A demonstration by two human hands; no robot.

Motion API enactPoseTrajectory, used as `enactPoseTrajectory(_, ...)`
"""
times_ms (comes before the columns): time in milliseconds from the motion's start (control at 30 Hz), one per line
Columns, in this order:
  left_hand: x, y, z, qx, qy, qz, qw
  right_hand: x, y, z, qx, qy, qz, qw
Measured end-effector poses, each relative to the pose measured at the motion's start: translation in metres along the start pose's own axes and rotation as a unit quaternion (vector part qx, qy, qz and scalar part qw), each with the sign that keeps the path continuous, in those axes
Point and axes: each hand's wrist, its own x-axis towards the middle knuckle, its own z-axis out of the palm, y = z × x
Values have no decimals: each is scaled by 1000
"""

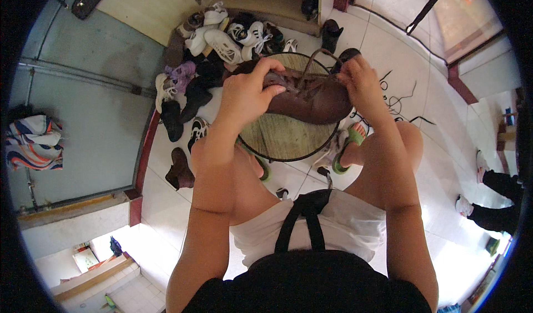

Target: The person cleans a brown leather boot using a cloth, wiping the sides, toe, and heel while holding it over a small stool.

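A brown leather lace-up boot (316,104) lies over a small round stool or table (287,140) with a wood-grain top and dark rim, its toe towards the right. My left hand (250,90) grips the boot's upper near the lace rows, thumb and fingers pinching the leather. Fingers bent, my right hand (360,79) is at the toe end; a loop of brown lace (312,61) rises close to it. Whether the lace is between those fingers is hidden. Just beyond the right hand shows a dark, rounded thing (349,55), partly covered.
A pile of sneakers (222,42) and other shoes lies beyond and left of the round top. Loose black laces (395,102) lie on the tiles at right. A brown boot (180,169) stands by my left knee, a dark one (331,36) beyond. Another person's legs (495,200) show far right.
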Motion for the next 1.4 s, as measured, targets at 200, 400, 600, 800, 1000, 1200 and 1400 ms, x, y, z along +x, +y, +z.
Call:
enactPoseTrajectory(200,-1,2,8,10,6,19,1000,-3,-57,1,51,57,-85,993)
enactPoseTrajectory(400,-1,5,5,19,0,13,1000,-6,-59,19,-67,-39,-200,977)
enactPoseTrajectory(600,-2,5,5,10,1,25,1000,8,39,-30,-55,248,205,945)
enactPoseTrajectory(800,-2,6,6,2,13,29,1000,0,-27,-6,75,178,29,981)
enactPoseTrajectory(1000,1,10,5,5,-3,2,1000,-17,-72,18,-32,-37,-118,992)
enactPoseTrajectory(1200,-6,6,2,-1,12,15,1000,7,-9,-8,20,144,23,989)
enactPoseTrajectory(1400,-3,8,4,7,-6,20,1000,5,43,-32,74,305,283,906)
